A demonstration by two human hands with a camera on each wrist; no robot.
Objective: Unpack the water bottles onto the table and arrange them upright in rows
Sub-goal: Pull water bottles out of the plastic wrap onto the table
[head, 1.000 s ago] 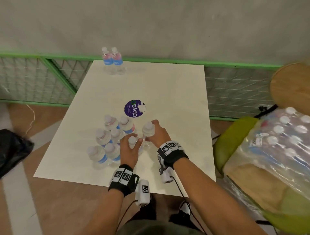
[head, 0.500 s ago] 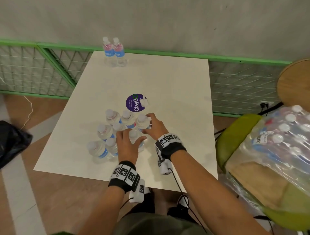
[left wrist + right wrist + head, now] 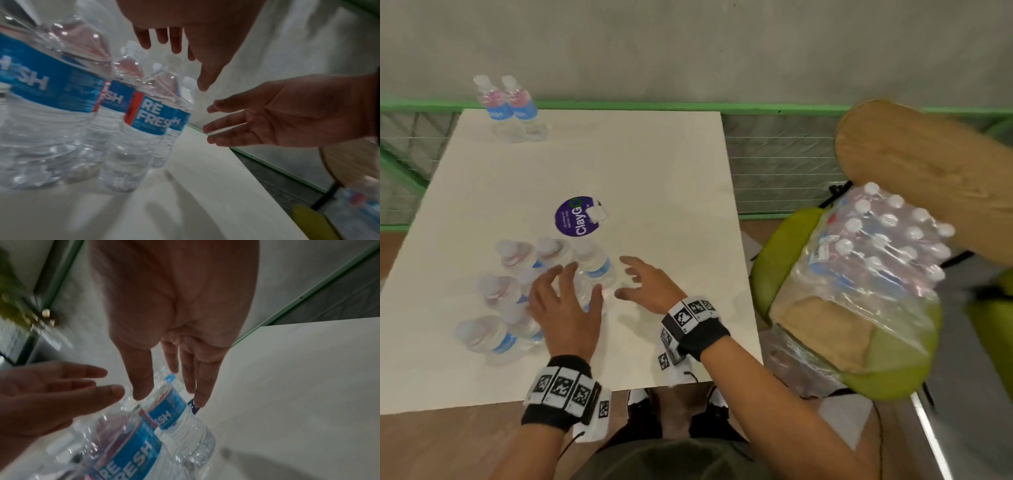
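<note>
Bottles (image 3: pixel 524 284) just beside spread, empty hands (image 3: pixel 599 301).

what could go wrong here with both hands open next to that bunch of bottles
1. The bottle cluster stands tightly packed; the left hand hovers over it with spread fingers, and a brush could topple several at once.
2. The right hand is open beside the nearest bottle; a careless sweep might knock it over.
3. The wrapped pack sits tilted on the green chair; pulling more bottles out may make it slide.
</note>
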